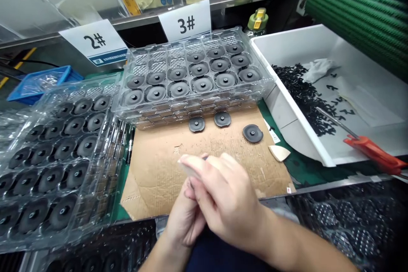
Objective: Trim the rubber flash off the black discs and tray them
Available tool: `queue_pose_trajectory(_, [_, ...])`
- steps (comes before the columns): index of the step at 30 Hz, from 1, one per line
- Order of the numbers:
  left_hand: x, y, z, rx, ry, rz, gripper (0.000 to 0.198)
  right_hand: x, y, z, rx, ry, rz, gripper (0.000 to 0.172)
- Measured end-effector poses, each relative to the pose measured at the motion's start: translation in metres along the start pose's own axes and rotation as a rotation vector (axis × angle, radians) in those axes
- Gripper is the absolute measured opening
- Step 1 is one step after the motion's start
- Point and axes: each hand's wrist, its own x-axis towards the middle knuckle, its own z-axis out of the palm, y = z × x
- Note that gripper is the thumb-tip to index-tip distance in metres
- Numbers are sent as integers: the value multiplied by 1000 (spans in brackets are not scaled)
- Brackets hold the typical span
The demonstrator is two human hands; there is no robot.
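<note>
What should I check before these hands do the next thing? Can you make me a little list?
1. Right hand pinching the small pale piece: ok.
2. Left hand close under the right hand: ok.
3. What the small pale piece is: cannot tell, the hands hide it.
4. Three black discs lying flat on the cardboard sheet: ok.
5. Red-handled tool well away from the hands: ok.

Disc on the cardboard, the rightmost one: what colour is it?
The disc is dark grey with a black centre hole; the head view shows it best.
</note>
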Motion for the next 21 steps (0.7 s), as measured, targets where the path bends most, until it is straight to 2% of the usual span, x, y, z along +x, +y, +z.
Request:
queue_pose_trajectory(3, [-3,8,-4,4,-75,-40,38,-9,-1,-9,140,-159,-37,30])
queue_pose_trajectory(5, [-3,12,-11,22,-112,-69,45,-17,1,-20,167,-248,31,30])
queue_pose_trajectory(7, [-2,12,-16,15,-129,-77,50,-22,6,-30,113,-261,139,30])
queue_pose_trajectory(9, [-1,9,-19,-9,-135,-60,53,-23,11,-36,56,-239,202,30])
queue_pose_trajectory(12, [-3,8,-19,-69,-168,-33,53,-23,19,-35,126,-172,256,30])
queue_pose_trajectory(16, [-9,12,-19,-150,-267,-84,50,-37,34,-19,277,93,500,24])
queue_pose_trajectory(18, [-11,14,-20,-176,-289,-108,48,-47,44,-8,351,177,607,25])
queue_pose_trajectory(21, [-10,13,-22,-194,-297,-122,49,-57,56,1,399,144,685,28])
